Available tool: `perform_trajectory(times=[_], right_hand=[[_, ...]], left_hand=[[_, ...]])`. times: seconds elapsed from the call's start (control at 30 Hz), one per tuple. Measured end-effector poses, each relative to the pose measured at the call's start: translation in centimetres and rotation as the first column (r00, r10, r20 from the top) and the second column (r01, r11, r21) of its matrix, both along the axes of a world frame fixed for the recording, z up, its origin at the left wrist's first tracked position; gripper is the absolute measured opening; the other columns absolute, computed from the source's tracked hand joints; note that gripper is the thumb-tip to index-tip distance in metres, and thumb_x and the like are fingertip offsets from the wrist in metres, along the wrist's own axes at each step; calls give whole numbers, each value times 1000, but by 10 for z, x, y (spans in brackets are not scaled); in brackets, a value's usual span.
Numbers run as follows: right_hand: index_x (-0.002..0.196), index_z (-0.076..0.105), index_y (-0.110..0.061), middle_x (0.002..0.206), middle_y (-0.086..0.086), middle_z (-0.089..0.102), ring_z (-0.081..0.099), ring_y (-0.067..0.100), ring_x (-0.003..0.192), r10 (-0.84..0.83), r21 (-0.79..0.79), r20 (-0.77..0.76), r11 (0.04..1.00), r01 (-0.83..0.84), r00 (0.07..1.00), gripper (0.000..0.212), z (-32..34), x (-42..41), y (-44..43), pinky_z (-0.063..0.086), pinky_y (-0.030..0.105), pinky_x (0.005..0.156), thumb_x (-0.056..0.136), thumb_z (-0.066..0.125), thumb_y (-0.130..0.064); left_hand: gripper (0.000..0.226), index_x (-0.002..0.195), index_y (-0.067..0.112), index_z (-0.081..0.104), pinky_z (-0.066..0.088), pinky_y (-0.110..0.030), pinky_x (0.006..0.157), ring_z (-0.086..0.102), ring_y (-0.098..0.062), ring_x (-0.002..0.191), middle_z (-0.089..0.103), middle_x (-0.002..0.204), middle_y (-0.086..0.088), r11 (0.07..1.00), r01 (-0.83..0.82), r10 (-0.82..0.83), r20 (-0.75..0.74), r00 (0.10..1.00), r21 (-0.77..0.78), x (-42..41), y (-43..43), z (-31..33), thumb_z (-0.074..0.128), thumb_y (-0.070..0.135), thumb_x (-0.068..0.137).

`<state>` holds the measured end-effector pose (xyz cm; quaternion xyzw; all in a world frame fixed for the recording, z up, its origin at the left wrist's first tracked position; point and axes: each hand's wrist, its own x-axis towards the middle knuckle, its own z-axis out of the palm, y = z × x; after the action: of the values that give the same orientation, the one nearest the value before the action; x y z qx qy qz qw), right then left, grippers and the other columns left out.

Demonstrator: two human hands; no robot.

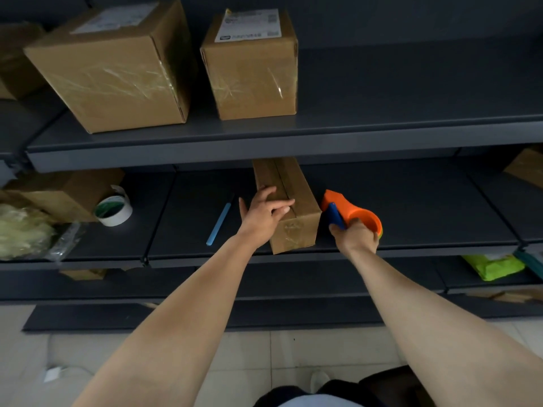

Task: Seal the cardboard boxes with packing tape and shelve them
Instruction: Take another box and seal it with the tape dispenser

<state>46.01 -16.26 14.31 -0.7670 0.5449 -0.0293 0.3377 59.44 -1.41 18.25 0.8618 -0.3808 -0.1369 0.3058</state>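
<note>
Cardboard box (289, 201) under spread left hand (262, 212); right hand (355, 235) grips orange tape dispenser (349, 214); labels unreadable.

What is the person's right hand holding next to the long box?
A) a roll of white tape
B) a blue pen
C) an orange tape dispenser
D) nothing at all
C: the right hand grips the orange tape dispenser just right of the long cardboard box, while the white tape roll and the blue pen lie untouched on the shelf.
</note>
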Motion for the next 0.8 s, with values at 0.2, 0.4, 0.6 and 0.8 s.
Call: perform_trajectory(times=[0.2, 0.4, 0.6, 0.8], right_hand=[[116, 60, -12, 111, 10, 63, 53, 30, 116, 67, -160, -25, 985, -70, 997, 26, -7, -14, -4, 10, 45, 118, 93, 52, -23], [85, 56, -6, 66, 3, 52, 57, 34, 79, -102, -189, 415, 962, 196, 904, 16, 26, -11, 5, 43, 41, 93, 91, 49, -18], [64, 51, -12, 55, -4, 48, 48, 10, 51, -217, -144, 613, 915, 378, 760, 33, 64, -18, 8, 30, 23, 46, 91, 49, -32], [52, 39, -17, 46, -6, 39, 38, 6, 38, -268, -79, 642, 909, 410, 718, 46, 70, -32, 16, 28, 18, 42, 91, 50, -39]], left_hand=[[31, 122, 36, 60, -15, -47, 114, 15, -12, 141, 29, 148, 8, 1000, -14, 13, 53, 998, 11, 2, -2, -3, 42, 40, 97], [31, 111, 27, 69, -1, -46, 117, 32, -20, 130, 43, 136, 2, 994, -109, 113, 155, 981, -33, -4, -19, -6, 54, 44, 91], [29, 108, 31, 70, -1, -48, 116, 32, -23, 128, 45, 131, 2, 976, -210, 219, 196, 956, -64, -26, -37, -5, 58, 47, 87], [33, 106, 35, 70, 3, -50, 115, 32, -25, 126, 45, 129, 3, 975, -217, 221, 181, 958, -43, -24, -36, -1, 60, 55, 82]])
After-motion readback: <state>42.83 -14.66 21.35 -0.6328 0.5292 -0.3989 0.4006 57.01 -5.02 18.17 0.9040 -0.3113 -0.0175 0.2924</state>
